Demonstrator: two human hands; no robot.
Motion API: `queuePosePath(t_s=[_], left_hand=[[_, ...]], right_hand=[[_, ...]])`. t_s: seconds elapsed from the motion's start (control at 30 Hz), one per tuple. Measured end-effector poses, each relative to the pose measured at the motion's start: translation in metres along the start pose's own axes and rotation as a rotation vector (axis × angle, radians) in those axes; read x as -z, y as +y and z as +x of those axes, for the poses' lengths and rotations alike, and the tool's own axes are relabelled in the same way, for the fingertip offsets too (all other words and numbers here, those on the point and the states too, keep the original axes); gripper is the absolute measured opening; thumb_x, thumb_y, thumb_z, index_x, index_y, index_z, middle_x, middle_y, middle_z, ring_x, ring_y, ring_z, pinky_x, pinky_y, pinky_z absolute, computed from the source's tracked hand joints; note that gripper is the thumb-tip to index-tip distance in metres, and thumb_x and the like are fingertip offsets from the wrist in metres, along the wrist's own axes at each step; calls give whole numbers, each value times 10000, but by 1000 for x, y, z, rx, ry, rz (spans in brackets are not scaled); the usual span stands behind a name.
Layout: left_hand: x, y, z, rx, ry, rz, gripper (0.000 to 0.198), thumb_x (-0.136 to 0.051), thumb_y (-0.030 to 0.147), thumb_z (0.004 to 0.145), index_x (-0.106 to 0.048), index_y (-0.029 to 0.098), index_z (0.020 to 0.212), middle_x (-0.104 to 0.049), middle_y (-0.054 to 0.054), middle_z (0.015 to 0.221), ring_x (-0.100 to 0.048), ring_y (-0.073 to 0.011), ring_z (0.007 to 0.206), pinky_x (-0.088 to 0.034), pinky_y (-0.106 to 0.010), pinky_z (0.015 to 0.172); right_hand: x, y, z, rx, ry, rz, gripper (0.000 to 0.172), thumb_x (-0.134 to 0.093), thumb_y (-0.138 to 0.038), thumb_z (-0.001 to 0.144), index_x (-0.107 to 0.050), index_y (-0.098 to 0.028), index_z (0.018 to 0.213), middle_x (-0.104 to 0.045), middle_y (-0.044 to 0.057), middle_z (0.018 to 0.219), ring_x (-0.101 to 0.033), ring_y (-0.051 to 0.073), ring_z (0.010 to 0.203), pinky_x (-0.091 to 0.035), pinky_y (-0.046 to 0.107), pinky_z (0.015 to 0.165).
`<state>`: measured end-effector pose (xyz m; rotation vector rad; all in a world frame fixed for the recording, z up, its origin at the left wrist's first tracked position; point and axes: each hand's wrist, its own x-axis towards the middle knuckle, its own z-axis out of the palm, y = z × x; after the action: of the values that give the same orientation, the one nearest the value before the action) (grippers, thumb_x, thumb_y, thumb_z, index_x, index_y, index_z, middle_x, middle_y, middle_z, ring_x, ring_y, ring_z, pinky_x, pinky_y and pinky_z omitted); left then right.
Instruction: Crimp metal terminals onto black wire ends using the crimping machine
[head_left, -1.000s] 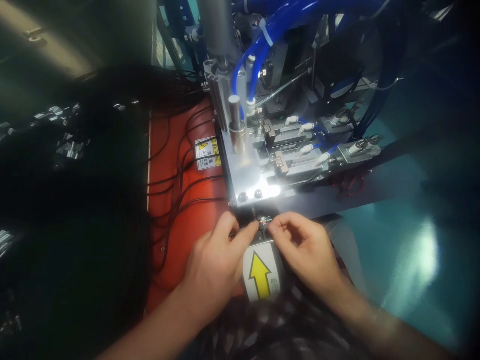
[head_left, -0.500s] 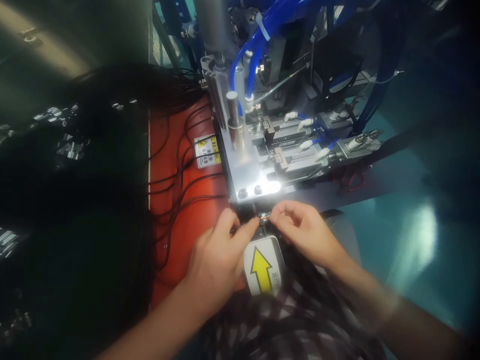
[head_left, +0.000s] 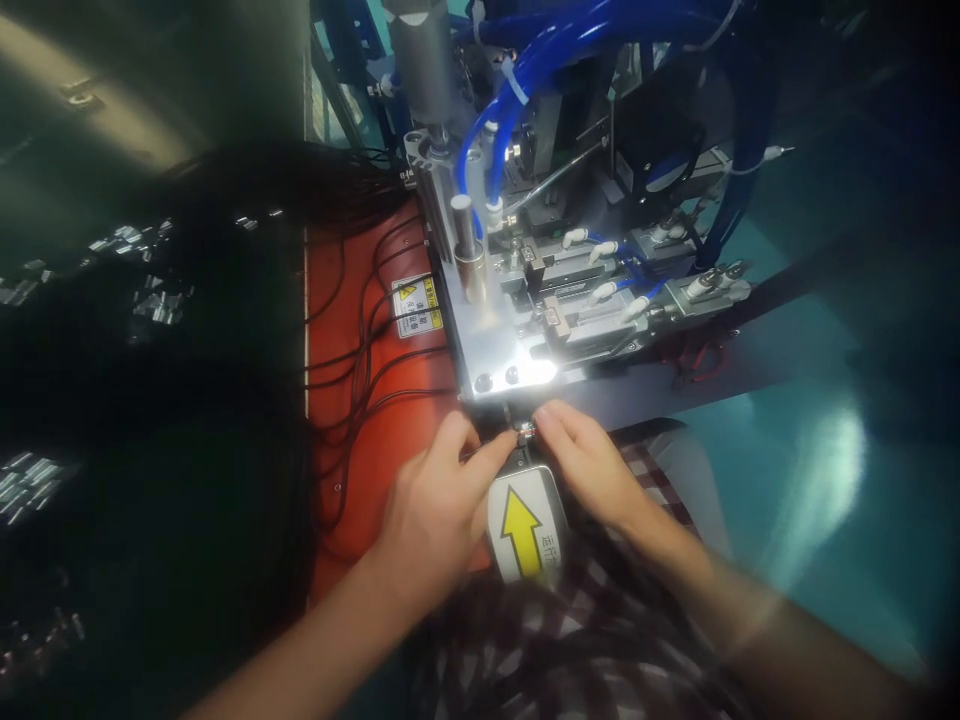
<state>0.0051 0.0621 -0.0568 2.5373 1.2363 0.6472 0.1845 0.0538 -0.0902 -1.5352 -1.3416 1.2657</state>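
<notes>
My left hand (head_left: 439, 500) is closed in a pinch, thumb and forefinger on a thin dark cable whose small metallic end (head_left: 526, 431) shows at the fingertips. From the other side, my right hand (head_left: 589, 465) pinches at the same end, its thumb and fingers pressed together. What exactly lies between the right fingertips is too small to make out. Both hands are just in front of the metal block (head_left: 487, 345) of a machine, above a plate marked with a yellow arrow (head_left: 520, 530).
Black cables (head_left: 364, 350) run across the red surface (head_left: 390, 470) on the left, past a warning label (head_left: 418, 307). A dark bundle with shiny ends (head_left: 161, 300) lies farther left. Pneumatic cylinders (head_left: 592, 320) and blue hoses (head_left: 555, 50) stand behind the block.
My right hand has moved slightly left and its fingers have drawn closer together at the cable end. My left hand keeps its pinch. The view has shifted a little.
</notes>
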Motion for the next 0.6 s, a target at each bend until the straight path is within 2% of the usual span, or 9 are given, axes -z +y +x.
queuePosePath(t_s=[0.17, 0.4, 0.5, 0.6], left_hand=[[-1, -5, 0, -27, -10, -36, 324, -442, 103, 887, -690, 125, 1094, -516, -48, 801, -547, -122, 608, -484, -220, 515], [0, -7, 3, -9, -44, -87, 308, -448, 121, 897, -685, 151, 1092, -535, -58, 849, -581, -144, 700, -512, -235, 587], [3, -5, 3, 19, -103, -47, 327, -414, 150, 913, -679, 165, 1103, -542, -67, 876, -581, -154, 711, -511, -250, 585], [6, -3, 3, 27, -145, -20, 348, -392, 154, 914, -673, 180, 1117, -549, -69, 889, -577, -153, 703, -503, -252, 572]], right_hand=[[-1, 3, 0, 107, 6, 74, 263, -425, -323, 958, -427, -210, 720, -413, -36, 679, -399, 127, 628, -353, 266, 589], [4, 2, 3, 240, 13, -88, 227, -419, -271, 953, -436, -209, 735, -433, -32, 659, -417, 130, 609, -333, 272, 578], [2, 2, 3, 208, 27, -24, 229, -427, -284, 947, -439, -209, 731, -426, -31, 666, -413, 133, 623, -342, 270, 590], [-1, 2, 2, 113, 29, 99, 250, -439, -308, 935, -423, -214, 704, -401, -32, 668, -392, 134, 629, -346, 265, 584]])
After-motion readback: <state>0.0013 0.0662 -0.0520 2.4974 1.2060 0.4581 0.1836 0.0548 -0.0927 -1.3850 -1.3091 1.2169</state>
